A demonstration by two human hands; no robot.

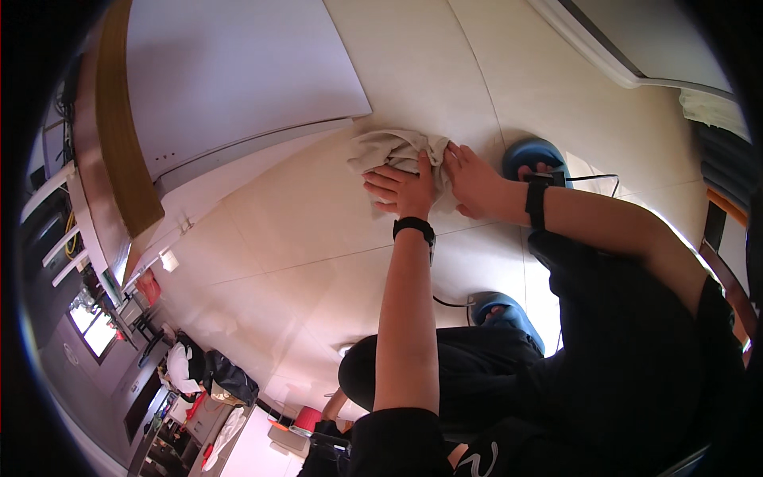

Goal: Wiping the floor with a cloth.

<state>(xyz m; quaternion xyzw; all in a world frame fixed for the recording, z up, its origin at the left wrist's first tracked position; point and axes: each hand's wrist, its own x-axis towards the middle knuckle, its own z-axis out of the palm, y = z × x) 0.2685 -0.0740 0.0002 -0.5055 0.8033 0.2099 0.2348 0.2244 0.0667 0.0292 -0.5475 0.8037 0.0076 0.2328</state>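
Note:
A crumpled beige cloth (387, 145) lies on the tiled floor (318, 211). My left hand (407, 191) presses flat on it, fingers spread and stretched over the near part of the folds. At the cloth's right edge rests my right hand (477, 184), its fingertips touching the fabric and its thumb apart from them. Parts of the right fingers are hard to make out against the folds. Both wrists wear black bands.
A white cabinet panel (246, 71) stands at upper left. Blue slippers on my feet (531, 155) are right of the cloth, with a thin black cable (592, 176) nearby. Bags (226, 374) lie at lower left. A white-edged appliance (636, 48) sits at upper right.

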